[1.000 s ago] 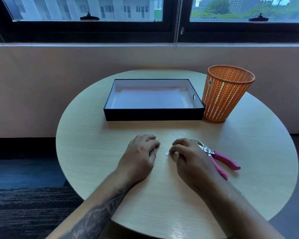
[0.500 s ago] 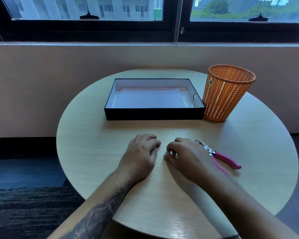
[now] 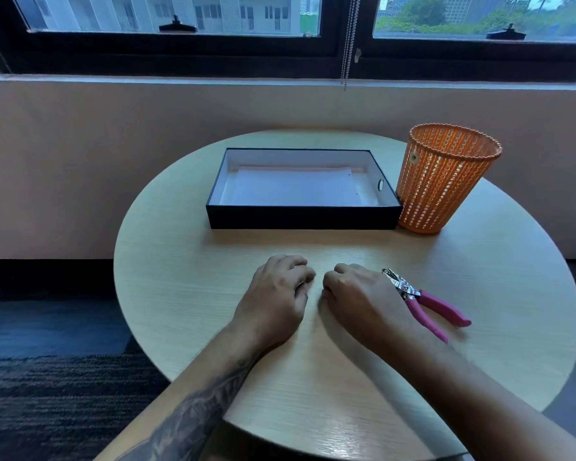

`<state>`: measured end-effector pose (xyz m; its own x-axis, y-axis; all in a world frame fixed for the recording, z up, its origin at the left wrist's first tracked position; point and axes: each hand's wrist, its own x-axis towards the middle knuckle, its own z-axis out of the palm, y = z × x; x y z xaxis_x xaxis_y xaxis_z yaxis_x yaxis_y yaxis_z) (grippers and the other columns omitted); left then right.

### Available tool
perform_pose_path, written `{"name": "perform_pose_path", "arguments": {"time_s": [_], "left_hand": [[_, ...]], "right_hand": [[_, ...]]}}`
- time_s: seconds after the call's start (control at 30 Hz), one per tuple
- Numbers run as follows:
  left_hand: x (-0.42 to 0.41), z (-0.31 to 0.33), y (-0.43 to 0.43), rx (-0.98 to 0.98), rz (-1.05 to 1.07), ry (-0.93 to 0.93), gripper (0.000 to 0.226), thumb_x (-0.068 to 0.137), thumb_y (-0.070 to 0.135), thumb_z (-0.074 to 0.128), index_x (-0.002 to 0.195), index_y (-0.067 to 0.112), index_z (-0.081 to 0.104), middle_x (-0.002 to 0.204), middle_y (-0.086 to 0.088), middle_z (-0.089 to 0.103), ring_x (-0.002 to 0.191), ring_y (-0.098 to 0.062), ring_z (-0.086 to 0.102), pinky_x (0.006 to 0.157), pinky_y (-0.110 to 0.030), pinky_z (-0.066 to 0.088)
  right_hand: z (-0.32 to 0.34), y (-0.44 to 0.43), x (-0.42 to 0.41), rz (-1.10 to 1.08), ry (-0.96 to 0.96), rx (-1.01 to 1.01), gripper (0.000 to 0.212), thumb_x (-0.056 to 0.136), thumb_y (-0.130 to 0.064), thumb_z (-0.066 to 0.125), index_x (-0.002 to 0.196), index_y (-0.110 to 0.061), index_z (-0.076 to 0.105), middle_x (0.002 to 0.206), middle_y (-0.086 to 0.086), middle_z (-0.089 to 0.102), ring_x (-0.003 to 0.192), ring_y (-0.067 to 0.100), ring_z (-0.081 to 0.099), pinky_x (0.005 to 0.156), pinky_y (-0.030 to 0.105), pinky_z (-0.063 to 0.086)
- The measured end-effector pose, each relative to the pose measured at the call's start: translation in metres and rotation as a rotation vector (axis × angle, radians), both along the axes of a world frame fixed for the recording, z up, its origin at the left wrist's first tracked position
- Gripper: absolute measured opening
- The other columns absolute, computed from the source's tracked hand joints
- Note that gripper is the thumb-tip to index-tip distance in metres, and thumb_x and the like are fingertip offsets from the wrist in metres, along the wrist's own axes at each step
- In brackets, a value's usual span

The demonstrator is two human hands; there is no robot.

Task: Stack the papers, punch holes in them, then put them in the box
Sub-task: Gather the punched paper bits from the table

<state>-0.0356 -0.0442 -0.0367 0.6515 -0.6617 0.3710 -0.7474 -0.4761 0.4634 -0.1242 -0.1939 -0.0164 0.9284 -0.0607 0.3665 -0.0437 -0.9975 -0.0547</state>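
Observation:
A black box (image 3: 303, 218) with a white inside stands at the back of the round table. White papers (image 3: 293, 188) lie flat in it, with small holes near their right edge. A hole punch (image 3: 428, 304) with pink handles lies on the table just right of my right hand. My left hand (image 3: 275, 296) and my right hand (image 3: 358, 294) rest knuckles-up on the wood in front of the box, their curled fingertips almost touching. Nothing shows in either hand; the fingertips hide the spot between them.
An orange mesh basket (image 3: 446, 181) stands against the box's right end. The round wooden table (image 3: 180, 261) drops off to dark carpet on the left and near side. A wall with a window ledge runs behind it.
My right hand has slid left, away from the punch, until it nearly meets my left hand. A tiny white scrap seen between the hands earlier is now covered. The left hand stayed put.

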Motion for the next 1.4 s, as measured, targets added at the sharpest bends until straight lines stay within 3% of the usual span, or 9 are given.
{"name": "perform_pose_path", "arguments": {"time_s": [0.17, 0.33, 0.57, 0.73, 0.93, 1.07, 1.3, 1.4], "left_hand": [[0.000, 0.001, 0.001, 0.002, 0.003, 0.017, 0.021, 0.097, 0.025, 0.054, 0.110, 0.024, 0.070, 0.126, 0.009, 0.061, 0.121, -0.010, 0.047, 0.101, -0.021, 0.026], [-0.001, 0.003, 0.003, -0.008, -0.004, 0.061, 0.022, 0.097, 0.024, 0.054, 0.112, 0.022, 0.070, 0.126, 0.009, 0.062, 0.122, -0.010, 0.048, 0.105, -0.025, 0.030], [0.010, 0.026, -0.006, -0.094, -0.012, 0.166, 0.026, 0.092, 0.023, 0.053, 0.112, 0.023, 0.070, 0.119, 0.013, 0.063, 0.117, -0.010, 0.054, 0.105, -0.038, 0.043], [0.028, 0.072, -0.039, -0.199, -0.063, 0.177, 0.024, 0.092, 0.019, 0.057, 0.110, 0.018, 0.072, 0.116, 0.005, 0.068, 0.111, -0.013, 0.061, 0.100, -0.036, 0.049], [0.048, 0.127, -0.093, -0.197, -0.126, 0.132, 0.023, 0.096, 0.023, 0.057, 0.115, 0.025, 0.069, 0.121, 0.013, 0.065, 0.115, -0.007, 0.056, 0.098, -0.026, 0.042], [0.055, 0.159, -0.140, -0.192, -0.188, 0.038, 0.022, 0.094, 0.023, 0.059, 0.113, 0.020, 0.070, 0.118, 0.008, 0.066, 0.107, -0.014, 0.061, 0.096, -0.032, 0.048], [0.062, 0.180, -0.204, -0.019, -0.270, -0.075, 0.021, 0.094, 0.024, 0.063, 0.114, 0.023, 0.070, 0.125, 0.006, 0.064, 0.103, -0.015, 0.061, 0.088, -0.036, 0.053], [0.066, 0.178, -0.214, 0.042, -0.267, -0.119, 0.018, 0.095, 0.025, 0.063, 0.110, 0.024, 0.073, 0.122, 0.005, 0.067, 0.099, -0.015, 0.062, 0.083, -0.035, 0.054]], "right_hand": [[-0.003, -0.007, -0.001, 0.050, 0.016, 0.040, 0.013, 0.089, -0.024, 0.058, 0.081, -0.014, 0.063, 0.075, 0.002, 0.062, 0.070, 0.026, 0.061, 0.055, 0.039, 0.050], [0.005, -0.020, -0.004, 0.011, 0.040, 0.361, 0.013, 0.096, -0.023, 0.056, 0.087, -0.015, 0.061, 0.086, 0.000, 0.065, 0.081, 0.023, 0.059, 0.073, 0.042, 0.048], [0.037, -0.045, -0.012, 0.010, 0.004, 0.493, 0.013, 0.099, -0.028, 0.055, 0.087, -0.024, 0.056, 0.081, -0.013, 0.056, 0.076, 0.003, 0.053, 0.066, 0.028, 0.037], [0.076, -0.064, -0.010, 0.021, -0.051, 0.540, 0.012, 0.099, -0.027, 0.055, 0.088, -0.028, 0.057, 0.080, -0.010, 0.060, 0.074, 0.008, 0.056, 0.065, 0.032, 0.043], [0.138, -0.108, -0.003, -0.064, -0.177, 0.582, 0.013, 0.100, -0.024, 0.056, 0.089, -0.020, 0.061, 0.079, -0.007, 0.062, 0.069, 0.007, 0.054, 0.063, 0.031, 0.041], [0.176, -0.150, 0.007, -0.170, -0.214, 0.558, 0.016, 0.102, -0.027, 0.054, 0.099, -0.014, 0.063, 0.080, -0.001, 0.061, 0.068, 0.013, 0.054, 0.057, 0.031, 0.043], [0.181, -0.207, 0.033, -0.331, 0.023, 0.635, 0.018, 0.100, -0.027, 0.058, 0.106, -0.014, 0.068, 0.090, 0.005, 0.068, 0.084, 0.021, 0.065, 0.063, 0.029, 0.048], [0.178, -0.217, 0.035, -0.343, 0.040, 0.703, 0.018, 0.099, -0.028, 0.060, 0.105, -0.014, 0.070, 0.090, 0.005, 0.071, 0.083, 0.019, 0.068, 0.064, 0.027, 0.049]]}}
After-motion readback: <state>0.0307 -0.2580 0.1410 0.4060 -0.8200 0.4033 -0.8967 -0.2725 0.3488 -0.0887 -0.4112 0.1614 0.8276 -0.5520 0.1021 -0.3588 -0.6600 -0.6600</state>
